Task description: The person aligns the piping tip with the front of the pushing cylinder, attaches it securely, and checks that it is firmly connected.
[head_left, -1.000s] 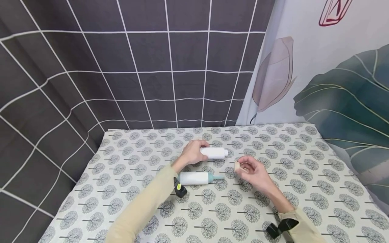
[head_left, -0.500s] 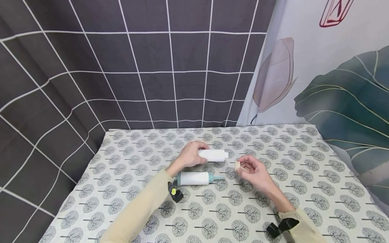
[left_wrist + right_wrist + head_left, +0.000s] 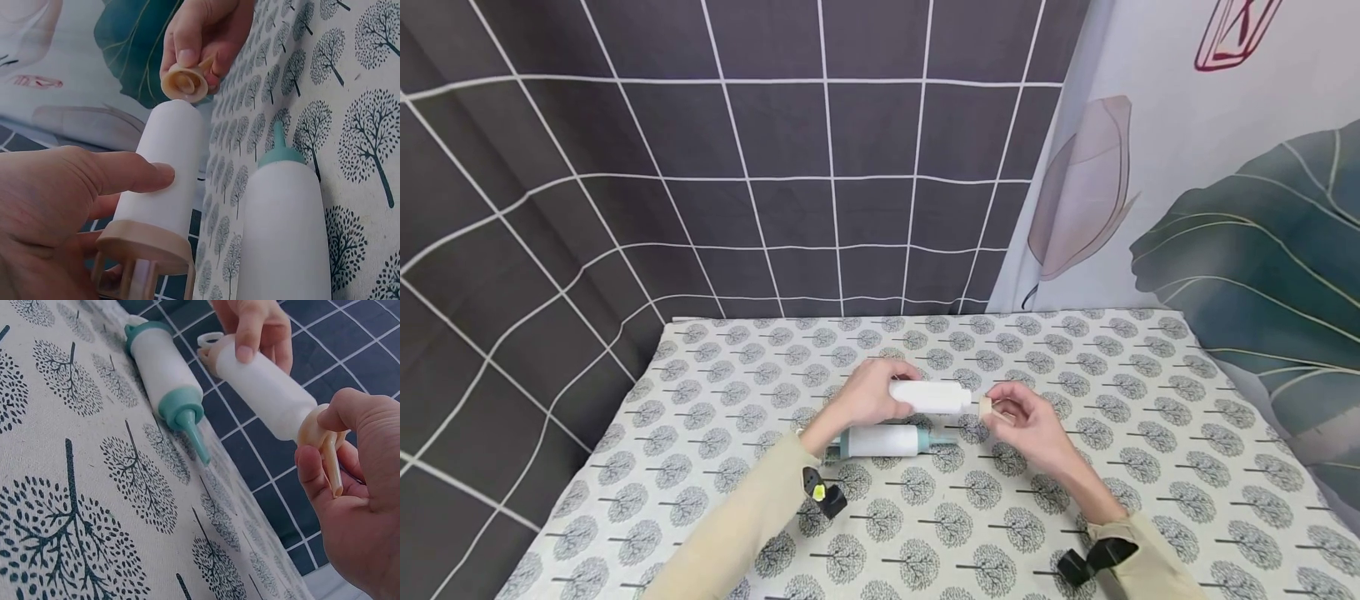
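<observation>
- Step: nozzle [image 3: 986, 407] brought to open end of tube [image 3: 929, 397], just short of contact.
- Left hand [image 3: 871, 392] wrapped round tube, above surface [image 3: 1150, 433]; right hand [image 3: 1026, 421] pinching nozzle.
- Next, by judgement: align axes, seat nozzle squarely, then twist.

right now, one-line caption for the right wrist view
Right hand brings beige nozzle cap to white tube held by left hand, teal-tipped tube lying beside.

No words, brands or numbers can be read anywhere. The two white tubes [image 3: 928, 397] [image 3: 880, 441] carry no label. The cloth on the surface [image 3: 1150, 400] bears only a tree pattern, and the backdrops show only grid lines and leaves.
</observation>
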